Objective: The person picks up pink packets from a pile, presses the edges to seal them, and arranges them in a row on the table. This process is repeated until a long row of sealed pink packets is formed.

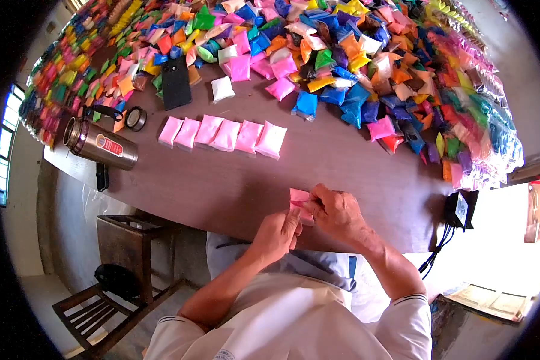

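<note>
Near the table's front edge, my left hand (277,235) and my right hand (336,211) both grip a small pink packet (299,195), one from each side. The fingers of both hands are closed on it and cover part of it. Beyond my hands, to the left, several light pink packets (225,135) lie in a slanting row on the brown table (204,180). A white packet (222,89) lies behind that row, with a brighter pink packet (240,68) close to it.
Piles of colourful packets (342,60) fill the far side. A black phone (176,83), a steel flask (102,143) and a round lid (136,118) are at the left. A black box with cables (460,209) sits at the right edge. A wooden chair (123,249) stands lower left.
</note>
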Motion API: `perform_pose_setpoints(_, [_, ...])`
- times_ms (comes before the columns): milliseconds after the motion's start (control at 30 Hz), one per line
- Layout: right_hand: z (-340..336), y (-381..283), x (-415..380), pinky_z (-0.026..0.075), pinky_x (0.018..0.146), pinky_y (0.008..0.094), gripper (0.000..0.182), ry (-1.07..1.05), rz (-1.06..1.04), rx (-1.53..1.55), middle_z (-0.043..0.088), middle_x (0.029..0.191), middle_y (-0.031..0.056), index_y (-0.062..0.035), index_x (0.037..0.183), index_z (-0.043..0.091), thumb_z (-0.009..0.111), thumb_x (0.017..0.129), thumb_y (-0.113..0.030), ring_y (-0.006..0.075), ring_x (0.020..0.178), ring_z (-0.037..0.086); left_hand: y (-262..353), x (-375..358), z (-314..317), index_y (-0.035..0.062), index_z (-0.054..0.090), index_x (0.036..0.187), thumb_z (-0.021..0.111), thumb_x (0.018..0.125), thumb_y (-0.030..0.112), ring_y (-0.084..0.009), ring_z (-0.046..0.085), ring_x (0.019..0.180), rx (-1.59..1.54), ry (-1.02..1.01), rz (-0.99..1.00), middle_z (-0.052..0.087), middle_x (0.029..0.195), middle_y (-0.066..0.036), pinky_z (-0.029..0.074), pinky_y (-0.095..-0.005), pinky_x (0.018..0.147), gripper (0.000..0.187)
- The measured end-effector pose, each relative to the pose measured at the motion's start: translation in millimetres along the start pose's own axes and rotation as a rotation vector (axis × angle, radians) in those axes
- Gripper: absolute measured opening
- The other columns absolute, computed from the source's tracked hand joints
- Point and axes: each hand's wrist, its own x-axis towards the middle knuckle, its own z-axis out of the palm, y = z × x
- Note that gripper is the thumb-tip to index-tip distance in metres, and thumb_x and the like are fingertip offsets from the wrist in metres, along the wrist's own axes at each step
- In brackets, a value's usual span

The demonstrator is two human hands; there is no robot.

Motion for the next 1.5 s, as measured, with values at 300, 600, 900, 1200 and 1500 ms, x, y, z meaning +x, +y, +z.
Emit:
perform_pose_setpoints(300, [-7.7,18.0,3.9,0.047,0.060,0.0441,0.016,0.132,0.147,-0.131,0.062,0.071,0.0168,-0.0040,0.085,0.054,0.061,0.087,-0.018,0.0368,0.068,0.061,-5.4,0.8,-0.9,0.0005,0.051,0.076,0.037,0.100,0.044,-0.0101,0.048,0.044,0.039,0.011,-0.030,0.049,0.061,-0.004,0.039,-0.0252,0.038,0.051])
perform_pose_setpoints(600, [8.8,2.3,-10.3,0.047,0.055,0.0450,0.015,0.084,-0.001,-0.056,0.061,0.068,0.0151,-0.0043,0.084,0.050,0.059,0.087,-0.016,0.0371,0.063,0.061,-3.1,-0.4,-0.4,0.0017,0.052,0.076,0.037,0.100,0.043,-0.0104,0.048,0.043,0.025,0.013,-0.006,0.051,0.061,-0.004,0.038,-0.0245,0.038,0.050])
perform_pose_setpoints(900, [0.4,22.5,9.2,0.047,0.056,0.0433,0.014,0.228,0.055,-0.306,0.061,0.067,0.0162,-0.0048,0.089,0.051,0.057,0.089,-0.017,0.0367,0.063,0.061,-3.7,1.6,-0.1,0.0009,0.052,0.075,0.039,0.100,0.042,-0.0105,0.049,0.044,0.035,0.019,0.020,0.050,0.062,-0.004,0.039,-0.0252,0.038,0.049])
perform_pose_setpoints(1200, [0.9,-10.7,20.8,0.048,0.063,0.0381,0.027,-0.183,0.293,0.066,0.062,0.074,0.0159,-0.0028,0.089,0.058,0.066,0.082,-0.027,0.0309,0.069,0.062,-3.5,-2.8,6.1,0.0009,0.052,0.073,0.038,0.101,0.035,-0.0097,0.049,0.045,0.160,0.075,0.107,0.050,0.056,-0.002,0.039,-0.0265,0.041,0.046])
perform_pose_setpoints(1500, [-2.1,9.3,21.7,0.040,0.056,0.0263,0.017,-0.036,0.228,0.808,0.054,0.075,-0.0004,0.0011,0.094,0.056,0.056,0.082,-0.011,0.0115,0.064,0.050,-13.3,-4.4,-6.4,0.0028,0.057,0.078,0.053,0.095,0.036,-0.0063,0.049,0.049,0.227,-0.033,0.259,0.053,0.059,-0.001,0.039,-0.0235,0.045,0.038])
